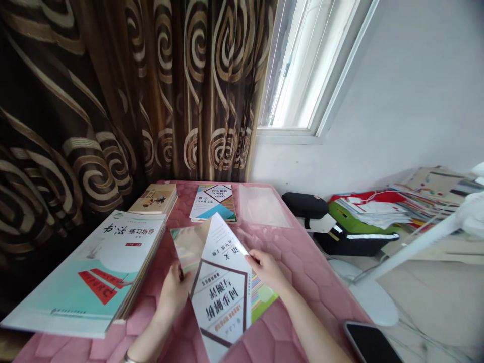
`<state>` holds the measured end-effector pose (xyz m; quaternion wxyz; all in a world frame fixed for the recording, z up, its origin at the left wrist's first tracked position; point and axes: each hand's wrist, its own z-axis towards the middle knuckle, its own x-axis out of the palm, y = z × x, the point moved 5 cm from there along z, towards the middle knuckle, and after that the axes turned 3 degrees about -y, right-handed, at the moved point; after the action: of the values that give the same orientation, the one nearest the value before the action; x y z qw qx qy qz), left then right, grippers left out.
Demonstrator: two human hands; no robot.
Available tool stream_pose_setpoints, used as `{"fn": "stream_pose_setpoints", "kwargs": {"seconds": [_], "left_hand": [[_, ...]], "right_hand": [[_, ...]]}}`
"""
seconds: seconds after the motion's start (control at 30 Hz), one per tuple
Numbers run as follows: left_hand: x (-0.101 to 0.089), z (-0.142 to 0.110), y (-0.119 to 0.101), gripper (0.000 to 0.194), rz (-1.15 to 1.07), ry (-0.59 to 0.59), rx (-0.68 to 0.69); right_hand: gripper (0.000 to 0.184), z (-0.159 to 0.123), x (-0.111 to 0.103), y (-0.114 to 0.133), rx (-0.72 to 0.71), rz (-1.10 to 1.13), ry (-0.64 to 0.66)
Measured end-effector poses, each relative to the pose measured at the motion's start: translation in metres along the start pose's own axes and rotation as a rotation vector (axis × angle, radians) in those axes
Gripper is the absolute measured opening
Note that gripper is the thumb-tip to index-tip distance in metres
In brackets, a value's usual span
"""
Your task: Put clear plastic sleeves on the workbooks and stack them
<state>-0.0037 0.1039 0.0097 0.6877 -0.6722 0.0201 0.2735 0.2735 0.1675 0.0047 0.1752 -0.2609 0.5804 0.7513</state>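
A white-covered workbook (223, 292) with a dark diamond outline and upside-down Chinese print is held tilted over the pink table cover. My right hand (266, 269) is closed on its right edge, thumb on top. My left hand (176, 287) is closed at the left edge, beside a beige, glossy-looking layer (191, 244) with a green corner. Colourful stripes and green show from under the workbook at the right. Whether these layers are its back cover or another book, I cannot tell. Beyond it lies a similar workbook (214, 201) with a blue corner.
A stack of books topped by a calligraphy workbook (94, 272) stands at left, with a brown book (153, 199) behind. A clear plastic sheet (262, 204), a black case (305, 204) and a phone (372, 343) lie at right. A white lamp (412, 247) stands beyond the pink cover (264, 340).
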Motion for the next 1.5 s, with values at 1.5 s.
{"fn": "stream_pose_setpoints", "kwargs": {"seconds": [1.5], "left_hand": [[0.076,-0.050,-0.028,0.037,0.688,0.309,0.774]], "right_hand": [[0.043,0.009,0.016,0.017,0.004,-0.807,0.077]]}}
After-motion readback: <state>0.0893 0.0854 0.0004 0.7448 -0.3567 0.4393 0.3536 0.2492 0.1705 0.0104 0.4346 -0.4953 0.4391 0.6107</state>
